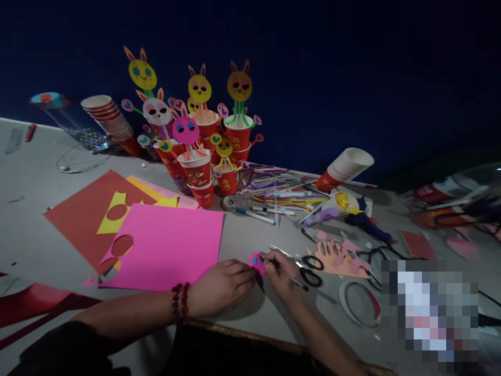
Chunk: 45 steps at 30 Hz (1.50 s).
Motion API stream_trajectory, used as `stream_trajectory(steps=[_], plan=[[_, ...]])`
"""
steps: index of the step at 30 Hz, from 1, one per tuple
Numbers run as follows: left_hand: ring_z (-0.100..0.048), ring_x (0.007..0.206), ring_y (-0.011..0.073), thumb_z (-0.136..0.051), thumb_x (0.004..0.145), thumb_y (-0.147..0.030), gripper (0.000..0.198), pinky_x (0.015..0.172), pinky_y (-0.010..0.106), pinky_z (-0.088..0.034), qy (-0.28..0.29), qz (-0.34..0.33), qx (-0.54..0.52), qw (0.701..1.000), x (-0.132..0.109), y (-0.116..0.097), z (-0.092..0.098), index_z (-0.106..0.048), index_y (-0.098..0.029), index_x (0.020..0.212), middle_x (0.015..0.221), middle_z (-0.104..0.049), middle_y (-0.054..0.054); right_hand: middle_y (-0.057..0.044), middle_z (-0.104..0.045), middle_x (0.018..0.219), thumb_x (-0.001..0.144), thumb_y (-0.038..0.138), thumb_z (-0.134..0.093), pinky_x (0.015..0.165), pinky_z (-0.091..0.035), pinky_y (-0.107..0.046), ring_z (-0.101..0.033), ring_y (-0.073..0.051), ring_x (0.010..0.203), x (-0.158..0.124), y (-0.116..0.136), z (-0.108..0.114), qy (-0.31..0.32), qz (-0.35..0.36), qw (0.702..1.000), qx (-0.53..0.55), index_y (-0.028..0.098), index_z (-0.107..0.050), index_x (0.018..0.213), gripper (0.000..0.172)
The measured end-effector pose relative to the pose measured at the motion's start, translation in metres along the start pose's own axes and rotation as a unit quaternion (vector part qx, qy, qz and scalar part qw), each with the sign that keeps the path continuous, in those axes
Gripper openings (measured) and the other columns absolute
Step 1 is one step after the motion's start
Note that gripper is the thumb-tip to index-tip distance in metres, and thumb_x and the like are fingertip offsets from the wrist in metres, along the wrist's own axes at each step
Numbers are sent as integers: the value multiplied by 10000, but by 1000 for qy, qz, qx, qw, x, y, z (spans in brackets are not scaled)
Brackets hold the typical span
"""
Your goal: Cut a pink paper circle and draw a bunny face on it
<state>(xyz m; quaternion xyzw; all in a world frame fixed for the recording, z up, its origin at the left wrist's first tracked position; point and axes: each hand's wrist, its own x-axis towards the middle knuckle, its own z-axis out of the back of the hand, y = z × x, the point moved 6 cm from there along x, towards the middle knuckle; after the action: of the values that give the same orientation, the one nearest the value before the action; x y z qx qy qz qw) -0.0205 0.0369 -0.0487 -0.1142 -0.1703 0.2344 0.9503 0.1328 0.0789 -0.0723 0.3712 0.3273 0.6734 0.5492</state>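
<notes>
A small round pink paper face (257, 263) with blue eye spots lies on the grey table near its front edge. My left hand (221, 287), with a red bead bracelet at the wrist, rests palm down, its fingertips at the left edge of the face. My right hand (281, 272) is closed around a dark pen (296, 282), whose tip points at the face. Black-handled scissors (311, 270) lie just right of my right hand. A large pink sheet (176, 245) lies left of the face, partly beside my left hand.
Red paper cups (198, 169) with paper rabbit figures stand at the back. Pipe cleaners (274, 188) and pens (256, 216) lie beyond my hands. Stacked cups (346, 167), a glue gun (368, 227), cut paper scraps (336, 256) and a tape roll (359, 304) are on the right.
</notes>
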Motion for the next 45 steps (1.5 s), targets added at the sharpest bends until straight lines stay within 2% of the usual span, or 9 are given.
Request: stream_trajectory(steps=[17,37,45], plan=[[-559,1157,228,-550,962,-201,174,954,363,-464,-12,-1,2,1000,-1,0,-2,-631,-130,1099,1243,-654,88,18,-590,613,837,243,-507,593,-408,-251,-541,-157,599,0,2,2,-14,24,999,-37,225,-580,665,188],[-548,1175,221,-548,964,-202,207,974,367,-473,-4,0,1,1000,-1,0,-2,-614,-121,1142,1259,-653,85,10,-612,598,834,233,-493,584,-420,-266,-560,-163,584,2,9,5,-16,37,998,-43,226,-600,651,212],[-562,1150,220,-518,971,-203,179,956,357,-478,1,-4,7,1000,0,0,1,-624,-135,1098,1265,-648,105,36,-547,567,838,255,-491,542,-416,-254,-518,-149,545,-4,-6,7,-56,-2,997,49,224,-587,665,200]])
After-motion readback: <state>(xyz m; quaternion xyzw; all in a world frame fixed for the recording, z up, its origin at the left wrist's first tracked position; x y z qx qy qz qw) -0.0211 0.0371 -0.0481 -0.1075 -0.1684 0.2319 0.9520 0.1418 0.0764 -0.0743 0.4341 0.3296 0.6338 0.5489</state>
